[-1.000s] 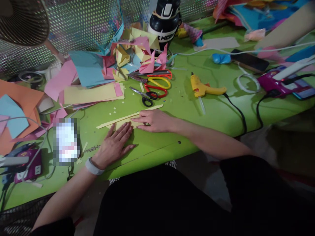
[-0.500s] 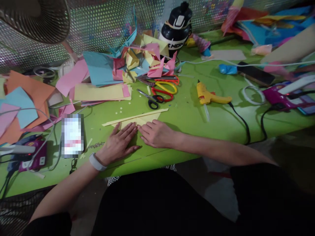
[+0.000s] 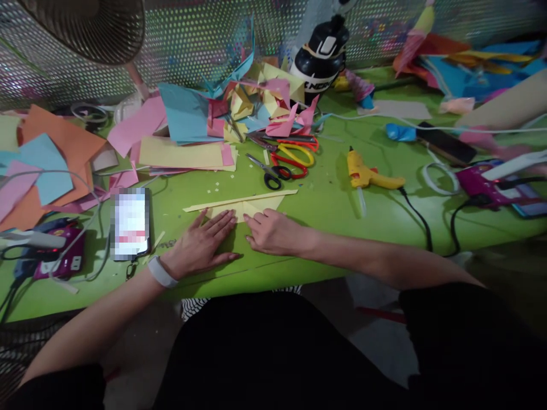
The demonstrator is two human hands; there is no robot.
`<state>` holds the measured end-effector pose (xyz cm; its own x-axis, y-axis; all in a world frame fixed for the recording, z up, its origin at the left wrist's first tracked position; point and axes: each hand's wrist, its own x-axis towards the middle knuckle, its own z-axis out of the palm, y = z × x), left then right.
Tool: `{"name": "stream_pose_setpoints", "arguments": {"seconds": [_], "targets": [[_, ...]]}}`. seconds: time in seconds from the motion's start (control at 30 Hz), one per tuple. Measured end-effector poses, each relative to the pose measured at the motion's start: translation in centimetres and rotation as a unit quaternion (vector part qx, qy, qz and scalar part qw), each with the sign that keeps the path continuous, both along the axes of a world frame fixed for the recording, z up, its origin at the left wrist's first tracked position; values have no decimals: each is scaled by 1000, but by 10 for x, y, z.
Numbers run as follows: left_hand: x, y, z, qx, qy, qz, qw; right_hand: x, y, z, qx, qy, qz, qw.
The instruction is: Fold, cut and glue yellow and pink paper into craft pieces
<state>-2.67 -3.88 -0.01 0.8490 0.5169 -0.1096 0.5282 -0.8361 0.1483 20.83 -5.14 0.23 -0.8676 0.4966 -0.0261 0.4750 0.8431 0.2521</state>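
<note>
On our green table [image 3: 325, 209], the yellow paper [image 3: 265, 203] lies in front of us, on our side of the scissors. A narrow band along its far edge looks already folded; the wider part nearer us shows no such band where we can see it, and our hands hide some. Our left hand [image 3: 200, 242] rests flat, fingers extended over the paper, grasping nothing. Our right hand [image 3: 276, 232] is loosely curled, fingertips at the paper; we cannot tell whether they pinch it. Beyond lie the glue gun [image 3: 371, 176], black-handled scissors [image 3: 272, 180] and tiny scraps [image 3: 217, 184].
</note>
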Motion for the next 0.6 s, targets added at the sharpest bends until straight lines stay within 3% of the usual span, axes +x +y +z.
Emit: {"name": "stream_pose_setpoints", "arguments": {"seconds": [0.17, 0.3, 0.37, 0.43, 0.53, 0.6], "targets": [[-17, -3, 2, 7, 5, 15, 1000, 2, -2, 1, -62, 12, -37, 997], [-18, -4, 1, 11, -13, 14, 1000, 3, 10, 20, -158, 90, -147, 972], [-17, -4, 0, 14, -15, 13, 1000, 0, 24, 31, -231, 144, -237, 933], [-17, -4, 0, 18, -13, 11, 1000, -5, 40, 38, -365, 166, -310, 862], [-17, -4, 0, 23, -10, 9, 1000, -15, 60, 37, -557, 143, -334, 747], [-18, -4, 0, 26, -14, 9, 1000, -21, 67, 31, -607, 139, -325, 712]]}}
